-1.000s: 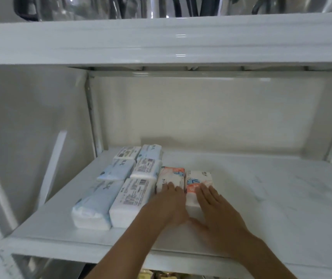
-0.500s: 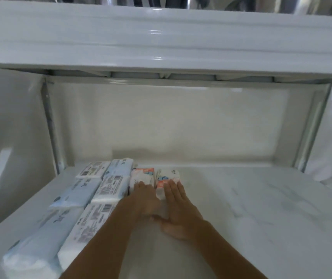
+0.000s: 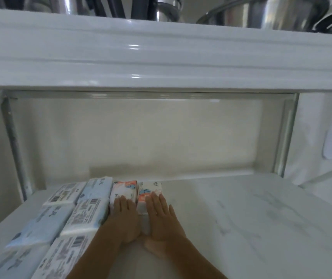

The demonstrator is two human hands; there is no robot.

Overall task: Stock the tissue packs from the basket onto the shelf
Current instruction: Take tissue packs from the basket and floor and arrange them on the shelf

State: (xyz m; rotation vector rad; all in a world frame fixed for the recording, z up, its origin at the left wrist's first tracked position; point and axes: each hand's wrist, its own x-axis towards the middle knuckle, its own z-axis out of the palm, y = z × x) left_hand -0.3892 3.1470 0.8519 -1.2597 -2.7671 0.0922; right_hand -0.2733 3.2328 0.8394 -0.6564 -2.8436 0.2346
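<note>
Two orange-and-white tissue packs lie side by side on the white marbled shelf (image 3: 241,214), near its back wall. My left hand (image 3: 123,218) lies flat on the left pack (image 3: 123,188), and my right hand (image 3: 161,218) lies flat on the right pack (image 3: 150,188). Neither hand's fingers curl around a pack. Left of them, two columns of blue and white tissue packs (image 3: 86,212) run from the back to the front of the shelf, touching the left orange pack. The basket is out of view.
The upper shelf board (image 3: 161,57) hangs low overhead and carries metal pots (image 3: 271,13). Metal uprights stand at the back left (image 3: 14,146) and back right (image 3: 285,135). Bare shelf surface stretches to the right of the packs.
Both hands have slid the two orange-and-white packs towards the back of the shelf, level with the rear blue and white packs. The camera has come closer and lower.
</note>
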